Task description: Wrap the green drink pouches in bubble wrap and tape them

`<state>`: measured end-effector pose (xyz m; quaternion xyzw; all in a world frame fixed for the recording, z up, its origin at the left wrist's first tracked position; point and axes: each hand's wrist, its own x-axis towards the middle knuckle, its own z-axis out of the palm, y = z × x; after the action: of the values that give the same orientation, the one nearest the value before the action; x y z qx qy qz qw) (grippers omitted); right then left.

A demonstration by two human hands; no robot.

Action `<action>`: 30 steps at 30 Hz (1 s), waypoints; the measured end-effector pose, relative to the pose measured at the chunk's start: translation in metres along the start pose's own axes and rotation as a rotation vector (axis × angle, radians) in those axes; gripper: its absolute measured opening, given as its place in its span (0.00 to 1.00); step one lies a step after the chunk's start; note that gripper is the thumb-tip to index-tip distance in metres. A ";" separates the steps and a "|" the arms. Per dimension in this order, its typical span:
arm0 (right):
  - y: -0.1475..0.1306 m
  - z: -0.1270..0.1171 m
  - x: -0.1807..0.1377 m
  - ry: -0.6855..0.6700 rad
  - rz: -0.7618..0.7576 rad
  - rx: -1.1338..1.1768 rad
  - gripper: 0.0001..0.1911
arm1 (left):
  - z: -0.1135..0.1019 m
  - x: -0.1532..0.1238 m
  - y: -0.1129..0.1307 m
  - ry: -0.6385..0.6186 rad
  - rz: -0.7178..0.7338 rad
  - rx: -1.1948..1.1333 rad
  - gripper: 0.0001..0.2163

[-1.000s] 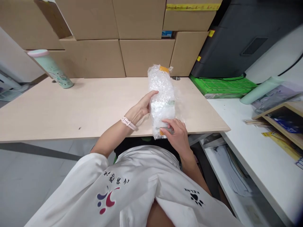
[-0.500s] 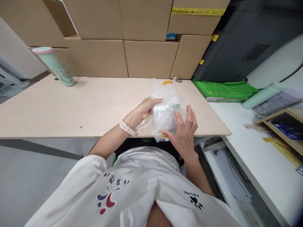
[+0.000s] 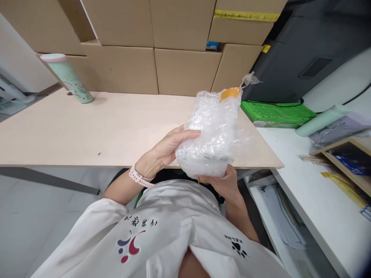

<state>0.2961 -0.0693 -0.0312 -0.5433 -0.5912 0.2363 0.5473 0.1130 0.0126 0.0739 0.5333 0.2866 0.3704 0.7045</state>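
Both hands, left hand (image 3: 166,148) and right hand (image 3: 224,184), grip closed on the bubble-wrapped parcel (image 3: 213,133); no label readable.

Light wood desk (image 3: 87,127), backed by stacked cardboard boxes (image 3: 150,42); white counter (image 3: 313,181) set at right; grey floor (image 3: 34,216) seen below.

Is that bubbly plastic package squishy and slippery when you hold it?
The bubble-wrapped package probably feels squishy outside, since its wrap looks puffy. It may be a bit slippery: the plastic is shiny, and both the left hand and right hand grip it. It seems light, held above the table.
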 end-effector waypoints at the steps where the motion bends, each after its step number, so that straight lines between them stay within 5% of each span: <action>1: 0.000 0.001 -0.002 0.015 0.009 0.006 0.17 | -0.001 0.001 -0.001 0.045 0.086 0.095 0.26; 5: 0.005 -0.001 -0.005 0.061 -0.006 0.022 0.15 | -0.010 -0.003 0.005 0.193 0.408 0.519 0.31; 8: 0.008 -0.004 -0.007 0.028 -0.025 0.068 0.18 | -0.014 -0.014 0.015 0.045 0.442 0.568 0.22; 11: 0.000 -0.001 -0.006 0.065 0.002 0.134 0.22 | -0.010 -0.026 0.013 -0.181 0.438 0.447 0.32; 14: -0.022 0.007 0.001 0.178 0.029 0.141 0.26 | 0.000 -0.029 -0.006 -0.164 0.461 0.411 0.45; 19: -0.047 0.014 0.018 0.188 -0.030 -0.023 0.30 | 0.012 -0.007 -0.036 0.185 0.317 0.107 0.33; 24: -0.034 0.004 0.027 0.291 -0.212 -0.138 0.26 | -0.013 0.018 -0.039 0.181 0.068 -0.206 0.22; 27: -0.024 0.000 0.034 0.291 -0.335 -0.315 0.18 | -0.030 0.026 -0.044 0.169 -0.037 -0.099 0.21; 30: -0.017 0.006 0.043 0.059 -0.422 -0.409 0.18 | -0.039 0.031 -0.053 0.228 0.053 0.314 0.28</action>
<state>0.2925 -0.0337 -0.0017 -0.5138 -0.7104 -0.0225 0.4805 0.1107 0.0514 0.0123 0.5986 0.4045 0.3975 0.5657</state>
